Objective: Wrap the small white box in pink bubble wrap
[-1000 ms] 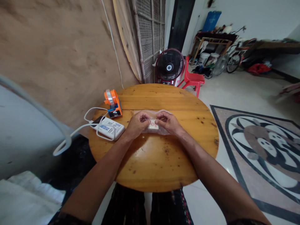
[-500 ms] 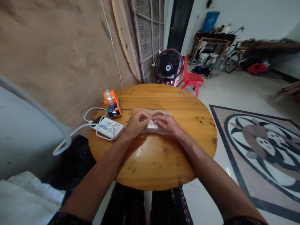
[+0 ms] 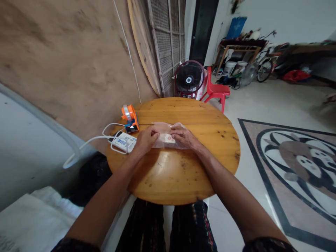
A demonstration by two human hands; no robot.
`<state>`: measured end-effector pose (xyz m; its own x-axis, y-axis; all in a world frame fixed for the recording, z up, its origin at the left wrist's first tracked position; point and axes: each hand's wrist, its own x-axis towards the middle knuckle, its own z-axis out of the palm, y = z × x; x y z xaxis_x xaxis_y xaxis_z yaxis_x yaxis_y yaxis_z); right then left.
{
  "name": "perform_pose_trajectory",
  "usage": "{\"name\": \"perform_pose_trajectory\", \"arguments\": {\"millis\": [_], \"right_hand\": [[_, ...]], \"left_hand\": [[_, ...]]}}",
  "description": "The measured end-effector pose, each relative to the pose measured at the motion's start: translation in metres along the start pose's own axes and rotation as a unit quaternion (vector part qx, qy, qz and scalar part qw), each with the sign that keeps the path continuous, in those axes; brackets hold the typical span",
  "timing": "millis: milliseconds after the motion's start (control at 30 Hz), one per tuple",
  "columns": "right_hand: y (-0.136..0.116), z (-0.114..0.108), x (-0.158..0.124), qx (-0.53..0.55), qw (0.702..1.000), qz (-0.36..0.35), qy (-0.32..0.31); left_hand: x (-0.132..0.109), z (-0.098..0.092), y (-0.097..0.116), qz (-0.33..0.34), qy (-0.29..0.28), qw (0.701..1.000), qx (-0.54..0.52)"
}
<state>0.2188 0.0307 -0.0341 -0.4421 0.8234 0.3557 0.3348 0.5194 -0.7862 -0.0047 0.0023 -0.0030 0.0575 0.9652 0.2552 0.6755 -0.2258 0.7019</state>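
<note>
A small white box [image 3: 169, 138] with red print lies on a sheet of clear plastic wrap [image 3: 160, 142] near the middle of the round wooden table. My left hand [image 3: 147, 139] is at the left of the wrap, thumb and fingers closed on its edge, apart from the box. My right hand [image 3: 186, 137] has its fingers together over the right end of the box, pressing on it and the wrap around it. Its fingertips partly hide that end.
An orange and blue tape dispenser [image 3: 131, 119] stands at the table's left. Beside my left forearm lies a white power bank [image 3: 123, 142] with a white cable [image 3: 86, 145] looped over it. Beyond the wooden table [image 3: 168, 178] are a fan [image 3: 189, 78] and a red chair [image 3: 217, 89].
My left hand has moved left, away from the box, baring more of the plastic wrap. My right hand stays at the box's right end. The view has shifted slightly.
</note>
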Motion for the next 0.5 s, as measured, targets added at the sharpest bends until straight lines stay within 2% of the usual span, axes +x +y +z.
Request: {"name": "perform_pose_trajectory", "arguments": {"millis": [133,200,267,333,433,500], "right_hand": [[0.007,0.002,0.002,0.015,1.0,-0.002,0.016],[0.008,0.003,0.002,0.02,1.0,-0.002,0.012],[0.01,0.003,0.002,0.024,1.0,-0.002,0.011],[0.01,0.004,0.003,0.025,1.0,-0.007,0.012],[0.012,0.005,0.004,0.022,0.999,-0.008,0.022],[0.014,0.006,0.005,0.022,0.999,-0.002,0.026]], "left_hand": [[-0.018,-0.007,0.001,-0.009,0.049,0.997,0.052],[-0.037,-0.007,0.006,-0.008,0.094,0.994,0.051],[-0.06,-0.005,0.014,0.022,0.118,0.991,0.054],[-0.083,-0.002,0.023,0.013,0.136,0.99,0.033],[-0.104,0.002,0.03,-0.078,0.163,0.982,-0.056],[-0.107,0.003,0.029,-0.167,0.142,0.959,-0.18]]}}
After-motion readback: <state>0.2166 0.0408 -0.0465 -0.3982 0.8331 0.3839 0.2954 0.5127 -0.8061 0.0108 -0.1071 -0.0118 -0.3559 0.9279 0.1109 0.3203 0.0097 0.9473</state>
